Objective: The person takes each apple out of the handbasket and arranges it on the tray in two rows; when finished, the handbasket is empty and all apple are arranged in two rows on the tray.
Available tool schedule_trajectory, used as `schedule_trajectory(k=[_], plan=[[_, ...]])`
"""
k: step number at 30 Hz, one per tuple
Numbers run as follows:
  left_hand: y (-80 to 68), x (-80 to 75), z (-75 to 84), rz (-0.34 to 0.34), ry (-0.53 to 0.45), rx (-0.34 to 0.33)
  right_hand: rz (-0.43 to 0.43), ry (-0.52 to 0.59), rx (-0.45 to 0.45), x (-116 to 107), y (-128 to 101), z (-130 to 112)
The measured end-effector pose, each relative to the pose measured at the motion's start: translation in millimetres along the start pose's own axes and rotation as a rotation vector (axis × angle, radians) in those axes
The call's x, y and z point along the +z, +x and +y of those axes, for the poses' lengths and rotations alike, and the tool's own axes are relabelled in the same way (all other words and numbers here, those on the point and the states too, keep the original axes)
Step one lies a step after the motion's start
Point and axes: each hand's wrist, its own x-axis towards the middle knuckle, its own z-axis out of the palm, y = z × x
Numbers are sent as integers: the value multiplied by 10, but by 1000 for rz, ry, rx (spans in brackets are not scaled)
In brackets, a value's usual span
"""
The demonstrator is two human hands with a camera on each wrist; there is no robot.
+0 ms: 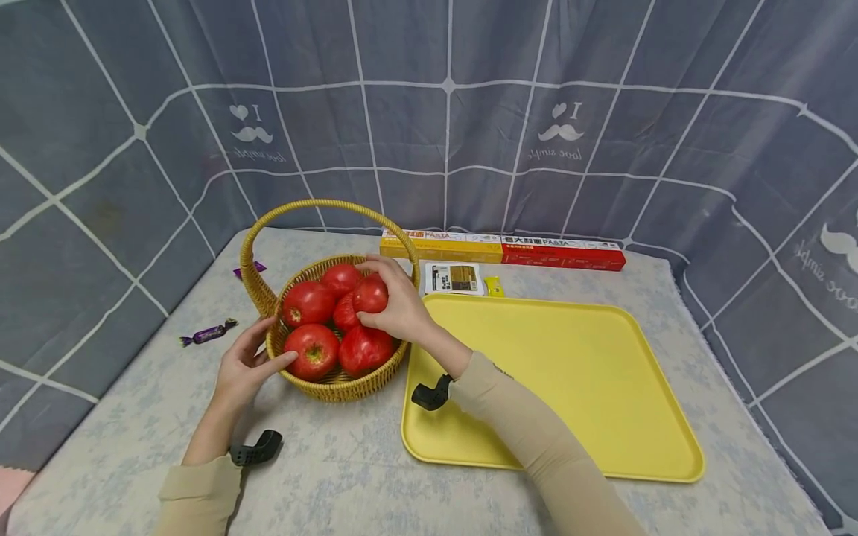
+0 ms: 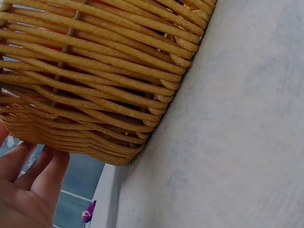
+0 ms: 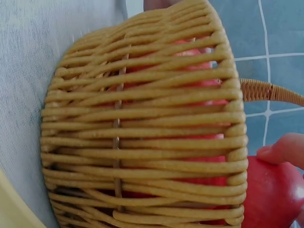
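A wicker basket (image 1: 335, 383) with a tall handle stands on the table and holds several red tomatoes. My right hand (image 1: 395, 298) reaches in from the right and grips the top tomato (image 1: 371, 294), fingers curled over it. In the right wrist view the basket wall (image 3: 142, 137) fills the frame, with that tomato (image 3: 273, 194) and a fingertip (image 3: 285, 149) at the lower right. My left hand (image 1: 251, 361) rests against the basket's left side, thumb near a front tomato (image 1: 311, 351). The left wrist view shows the basket wall (image 2: 95, 76) and my straight fingers (image 2: 33, 175).
A yellow tray (image 1: 590, 365) lies right of the basket. Two pasta boxes (image 1: 503, 248) and a small packet (image 1: 454, 278) sit at the table's back edge. Wrapped purple candies (image 1: 208, 333) lie left of the basket. A grey checked cloth backs the table.
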Motion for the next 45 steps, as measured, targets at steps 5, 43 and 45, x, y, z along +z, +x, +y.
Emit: schedule_trajectory(k=[5, 43, 45], plan=[[14, 14, 13, 7, -3, -1, 51, 50, -48, -14, -44, -18], [8, 21, 26, 2, 27, -63, -440, 531, -154, -734, -401, 117], [4, 18, 28, 3, 25, -62, -423, 597, -157, -848, -411, 194]])
